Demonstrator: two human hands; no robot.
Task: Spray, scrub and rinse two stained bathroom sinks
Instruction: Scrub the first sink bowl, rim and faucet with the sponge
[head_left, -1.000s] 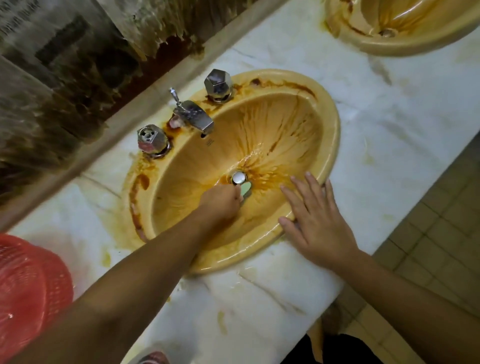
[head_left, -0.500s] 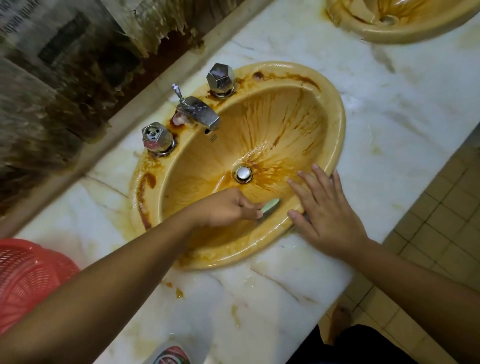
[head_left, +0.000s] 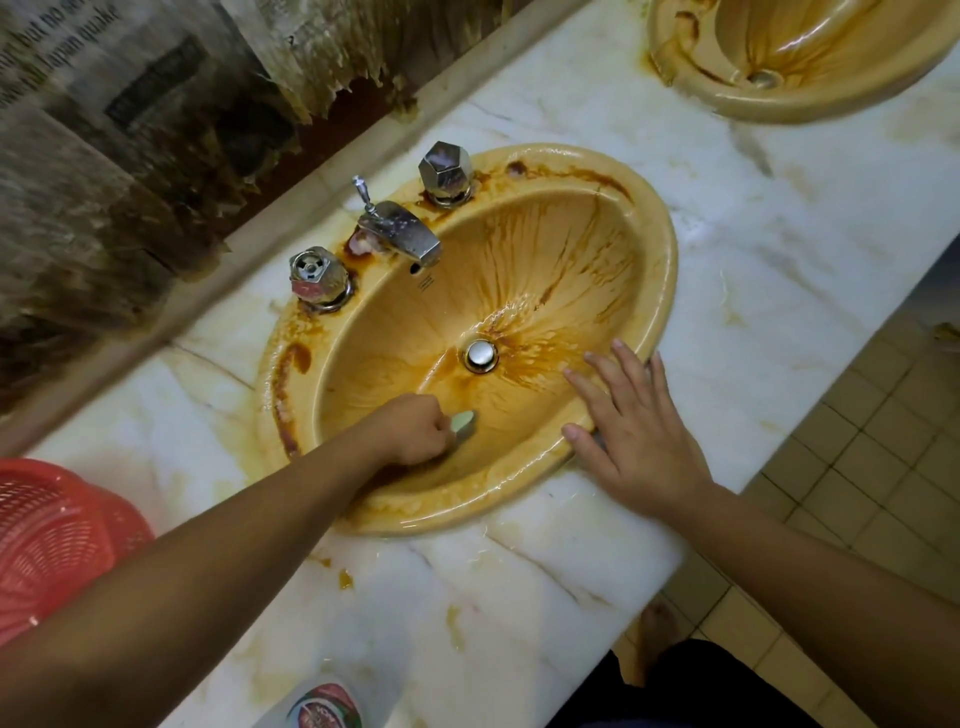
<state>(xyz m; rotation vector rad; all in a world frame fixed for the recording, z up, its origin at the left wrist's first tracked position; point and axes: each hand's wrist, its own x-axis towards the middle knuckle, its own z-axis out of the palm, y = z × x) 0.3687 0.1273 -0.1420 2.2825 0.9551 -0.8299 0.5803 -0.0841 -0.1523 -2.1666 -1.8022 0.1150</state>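
Note:
A yellow oval sink (head_left: 660, 270) streaked with brown stains is set in the marble counter. My left hand (head_left: 415, 431) grips a pale green scrub pad (head_left: 464, 421) and presses it against the near inner wall of the bowl, below the chrome drain plug (head_left: 480, 354). My right hand (head_left: 631, 431) lies flat with spread fingers on the sink's right front rim. A second stained yellow sink (head_left: 691, 88) shows at the top right corner.
A chrome spout (head_left: 402, 231) and two chrome knobs (head_left: 445, 169) (head_left: 317, 275) stand at the sink's back. A red mesh basket (head_left: 52, 540) sits at the left edge. A bottle top (head_left: 324, 709) shows at the bottom. The marble counter (head_left: 519, 597) drops to a tiled floor (head_left: 857, 493) on the right.
My left hand dragged the scrub pad from beside the drain out toward the right front wall, then back left to the near wall. My right hand stayed on the rim.

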